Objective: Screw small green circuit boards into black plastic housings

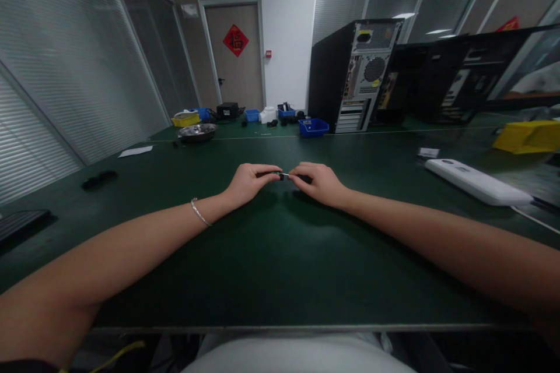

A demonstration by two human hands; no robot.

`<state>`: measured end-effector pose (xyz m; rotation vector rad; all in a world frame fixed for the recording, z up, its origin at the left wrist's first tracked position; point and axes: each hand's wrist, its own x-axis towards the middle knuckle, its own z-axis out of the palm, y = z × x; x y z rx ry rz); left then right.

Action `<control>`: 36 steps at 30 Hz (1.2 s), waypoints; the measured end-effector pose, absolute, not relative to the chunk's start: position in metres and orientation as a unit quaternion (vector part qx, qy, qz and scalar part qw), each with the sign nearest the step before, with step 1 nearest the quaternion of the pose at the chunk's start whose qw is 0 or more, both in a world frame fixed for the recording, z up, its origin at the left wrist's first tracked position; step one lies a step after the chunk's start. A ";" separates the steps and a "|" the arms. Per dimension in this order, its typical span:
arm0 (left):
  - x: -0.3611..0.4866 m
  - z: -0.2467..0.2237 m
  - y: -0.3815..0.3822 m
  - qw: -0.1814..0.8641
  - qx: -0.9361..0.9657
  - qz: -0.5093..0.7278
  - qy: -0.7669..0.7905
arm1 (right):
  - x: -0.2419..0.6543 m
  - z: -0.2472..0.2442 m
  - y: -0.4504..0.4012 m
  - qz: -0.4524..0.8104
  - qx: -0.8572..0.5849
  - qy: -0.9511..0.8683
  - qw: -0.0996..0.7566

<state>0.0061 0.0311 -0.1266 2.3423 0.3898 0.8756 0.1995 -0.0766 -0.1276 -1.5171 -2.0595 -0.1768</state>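
Over the middle of the green table [280, 268], both hands meet fingertip to fingertip. My left hand [249, 185], with a silver bracelet [198, 213] at its wrist, pinches a small black part with a bit of green [281, 176]. From that part a thin whitish strip [286, 174] runs across to the right. My right hand [322, 184] has thumb and fingers closed on the strip's other end. The part is too small to name, and the fingers hide much of it.
At the back stand a blue bin [314, 127], a metal bowl [196, 132], a yellow tray [186, 119] and a computer tower [350, 76]. To the right lie a long white device [479, 182] with a cable and a yellow bin [527, 137]. A dark keyboard-like object [24, 225] is at left.
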 end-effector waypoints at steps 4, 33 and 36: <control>0.005 -0.124 0.027 0.234 0.898 0.353 0.123 | 0.196 -0.128 -0.077 -0.067 -0.580 -0.764 0.275; 0.009 -0.131 0.036 0.381 0.861 0.299 0.157 | 0.195 -0.127 -0.079 -0.108 -0.583 -0.764 0.255; 0.008 -0.128 0.032 0.324 0.878 0.317 0.151 | 0.194 -0.127 -0.078 -0.115 -0.589 -0.758 0.256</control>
